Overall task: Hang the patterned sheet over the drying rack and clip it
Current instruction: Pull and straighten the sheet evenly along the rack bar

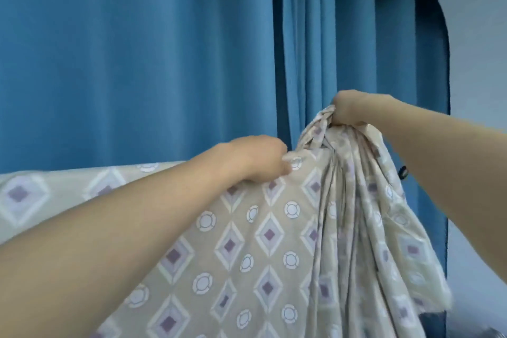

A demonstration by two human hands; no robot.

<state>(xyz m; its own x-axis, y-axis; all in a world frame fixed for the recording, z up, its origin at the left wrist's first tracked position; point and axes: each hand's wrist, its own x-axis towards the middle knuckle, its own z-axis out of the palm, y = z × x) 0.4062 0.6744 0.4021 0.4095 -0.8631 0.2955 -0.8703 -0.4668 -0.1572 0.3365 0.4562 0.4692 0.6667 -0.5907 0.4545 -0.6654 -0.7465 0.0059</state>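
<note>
Item: patterned sheet [274, 241], beige, diamond-and-circle print, held up before blue curtain [137, 63]. My left hand [258, 159] pinches top edge; my right hand [348, 110] grips bunched corner higher. I read no writing.
</note>
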